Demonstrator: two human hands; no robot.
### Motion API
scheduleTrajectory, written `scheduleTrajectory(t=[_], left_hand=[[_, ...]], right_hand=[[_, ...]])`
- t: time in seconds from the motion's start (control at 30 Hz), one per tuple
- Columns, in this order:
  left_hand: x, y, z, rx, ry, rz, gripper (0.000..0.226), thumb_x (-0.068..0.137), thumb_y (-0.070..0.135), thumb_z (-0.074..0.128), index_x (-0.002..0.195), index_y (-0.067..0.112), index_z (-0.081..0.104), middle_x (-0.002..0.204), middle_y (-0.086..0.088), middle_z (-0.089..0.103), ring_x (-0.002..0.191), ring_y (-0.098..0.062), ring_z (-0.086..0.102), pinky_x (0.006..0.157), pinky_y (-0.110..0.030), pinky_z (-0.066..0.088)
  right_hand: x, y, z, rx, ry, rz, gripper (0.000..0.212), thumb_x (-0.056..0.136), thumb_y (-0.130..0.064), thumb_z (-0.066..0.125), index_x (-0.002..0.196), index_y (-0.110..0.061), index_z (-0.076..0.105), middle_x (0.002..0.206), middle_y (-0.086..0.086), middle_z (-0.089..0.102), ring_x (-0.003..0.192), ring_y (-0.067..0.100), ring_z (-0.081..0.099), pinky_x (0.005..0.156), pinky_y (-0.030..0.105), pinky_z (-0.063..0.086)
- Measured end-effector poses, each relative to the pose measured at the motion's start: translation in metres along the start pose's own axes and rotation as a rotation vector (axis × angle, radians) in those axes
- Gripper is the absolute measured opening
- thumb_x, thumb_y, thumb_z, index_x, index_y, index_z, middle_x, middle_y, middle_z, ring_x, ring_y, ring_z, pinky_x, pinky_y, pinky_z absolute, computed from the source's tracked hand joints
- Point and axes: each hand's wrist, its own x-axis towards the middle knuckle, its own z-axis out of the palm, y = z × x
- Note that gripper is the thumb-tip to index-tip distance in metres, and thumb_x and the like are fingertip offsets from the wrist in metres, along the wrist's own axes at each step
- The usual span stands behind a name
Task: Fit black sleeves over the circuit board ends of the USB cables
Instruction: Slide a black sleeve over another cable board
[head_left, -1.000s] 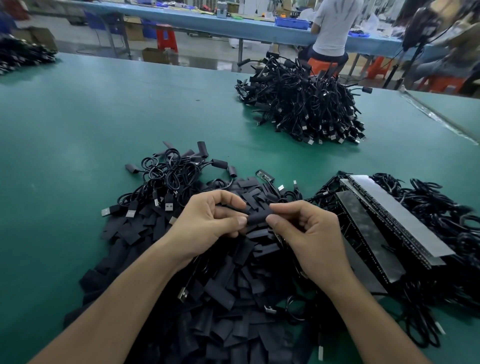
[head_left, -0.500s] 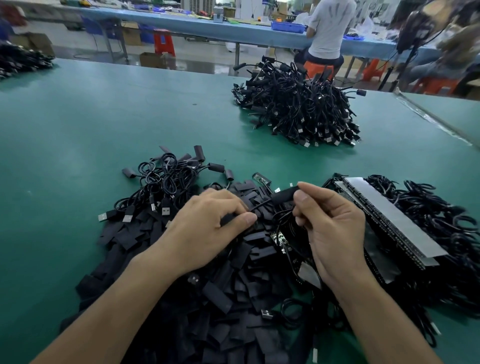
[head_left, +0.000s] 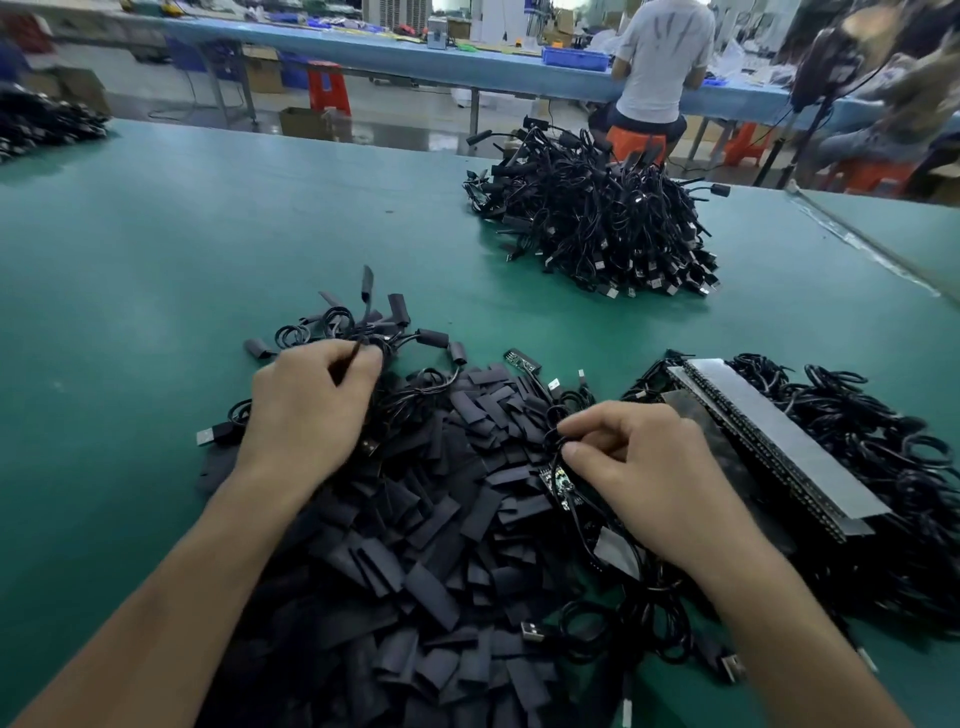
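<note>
My left hand (head_left: 306, 415) pinches a sleeved black USB cable (head_left: 367, 283), ready to set aside. My right hand (head_left: 644, 467) pinches the next black cable (head_left: 555, 441) above its bare circuit board (head_left: 558, 480). Next I need a flat black sleeve (head_left: 431, 587).

Left hand (head_left: 306, 415) pinches a thin black USB cable (head_left: 352, 358), its black-sleeved end (head_left: 367, 283) pointing upward. Right hand (head_left: 654, 467) pinches a second black cable (head_left: 557, 441) just above a bare circuit board (head_left: 560, 480). Beneath both lies a heap of flat black sleeves (head_left: 415, 545) on the green worktop (head_left: 156, 260).
</note>
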Motion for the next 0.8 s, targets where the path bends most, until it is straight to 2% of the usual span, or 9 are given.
scheduleTrajectory(t=[0.07, 0.13, 0.27, 0.37, 0.47, 0.57, 0.63, 0.7, 0.8], left_hand=[[-0.003, -0.003, 0.006, 0.155, -0.113, 0.043, 0.05, 0.093, 0.037, 0.065, 0.135, 0.01, 0.06, 0.131, -0.009, 0.059, 0.122, -0.024, 0.053, 0.103, -0.034, 0.04], [-0.007, -0.004, 0.011, 0.243, -0.154, 0.073, 0.065, 0.091, 0.033, 0.067, 0.146, 0.005, 0.045, 0.149, -0.015, 0.036, 0.138, -0.031, 0.035, 0.115, -0.039, 0.028], [-0.009, -0.007, 0.012, 0.355, -0.099, 0.079, 0.076, 0.09, 0.042, 0.065, 0.149, 0.004, 0.037, 0.142, -0.011, 0.024, 0.128, -0.039, 0.031, 0.113, -0.048, 0.03], [-0.011, -0.004, 0.009, 0.449, -0.076, 0.077, 0.077, 0.088, 0.054, 0.06, 0.148, 0.011, 0.038, 0.125, -0.003, 0.024, 0.116, -0.033, 0.03, 0.102, -0.053, 0.034], [-0.01, -0.003, 0.009, 0.39, -0.087, 0.103, 0.076, 0.088, 0.047, 0.066, 0.148, 0.009, 0.042, 0.115, -0.007, 0.032, 0.11, -0.035, 0.04, 0.099, -0.05, 0.04], [-0.009, -0.003, 0.007, 0.249, -0.073, 0.104, 0.072, 0.085, 0.034, 0.076, 0.146, 0.012, 0.046, 0.112, -0.008, 0.047, 0.103, -0.033, 0.054, 0.096, -0.046, 0.047], [-0.009, -0.002, 0.005, 0.169, -0.035, 0.115, 0.065, 0.081, 0.027, 0.08, 0.138, 0.016, 0.051, 0.11, -0.006, 0.059, 0.101, -0.028, 0.059, 0.094, -0.046, 0.05], [-0.011, 0.002, 0.005, 0.152, 0.025, 0.158, 0.053, 0.079, 0.026, 0.081, 0.126, 0.018, 0.058, 0.109, -0.005, 0.061, 0.104, -0.028, 0.058, 0.094, -0.047, 0.049], [-0.017, 0.011, 0.008, 0.154, 0.103, 0.289, 0.025, 0.083, 0.028, 0.075, 0.105, 0.021, 0.066, 0.094, 0.003, 0.063, 0.093, -0.022, 0.057, 0.085, -0.042, 0.05]], right_hand=[[-0.003, -0.003, -0.008, -0.152, -0.085, 0.03, 0.012, 0.088, -0.03, 0.071, 0.099, -0.03, 0.074, 0.076, -0.015, 0.065, 0.076, -0.006, 0.06, 0.064, 0.006, 0.045], [-0.005, -0.008, -0.014, -0.268, -0.212, 0.09, 0.022, 0.085, -0.044, 0.071, 0.104, -0.032, 0.069, 0.08, -0.013, 0.065, 0.076, -0.001, 0.06, 0.07, 0.015, 0.05], [-0.01, -0.016, -0.022, -0.393, -0.491, 0.173, 0.059, 0.069, -0.058, 0.079, 0.12, -0.042, 0.054, 0.095, -0.014, 0.06, 0.085, 0.005, 0.06, 0.081, 0.032, 0.055], [-0.012, -0.018, -0.022, -0.516, -0.57, 0.193, 0.071, 0.065, -0.05, 0.084, 0.126, -0.043, 0.048, 0.1, -0.012, 0.05, 0.092, 0.013, 0.057, 0.084, 0.038, 0.055], [-0.012, -0.018, -0.019, -0.529, -0.517, 0.175, 0.047, 0.077, -0.033, 0.074, 0.119, -0.037, 0.055, 0.1, -0.006, 0.056, 0.09, 0.018, 0.06, 0.081, 0.04, 0.056], [-0.01, -0.017, -0.021, -0.444, -0.415, 0.14, 0.023, 0.082, -0.02, 0.06, 0.102, -0.027, 0.067, 0.085, -0.003, 0.067, 0.077, 0.017, 0.065, 0.074, 0.038, 0.058], [-0.009, -0.018, -0.025, -0.392, -0.363, 0.128, 0.018, 0.082, -0.018, 0.059, 0.092, -0.027, 0.071, 0.073, -0.006, 0.07, 0.069, 0.009, 0.066, 0.07, 0.033, 0.058], [-0.009, -0.019, -0.027, -0.326, -0.262, 0.104, 0.013, 0.082, -0.02, 0.062, 0.08, -0.03, 0.07, 0.066, -0.011, 0.07, 0.064, 0.001, 0.065, 0.062, 0.025, 0.054], [-0.011, -0.023, -0.029, -0.224, 0.016, 0.043, 0.014, 0.083, -0.029, 0.068, 0.07, -0.031, 0.065, 0.065, -0.02, 0.065, 0.06, -0.004, 0.061, 0.054, 0.02, 0.045]])
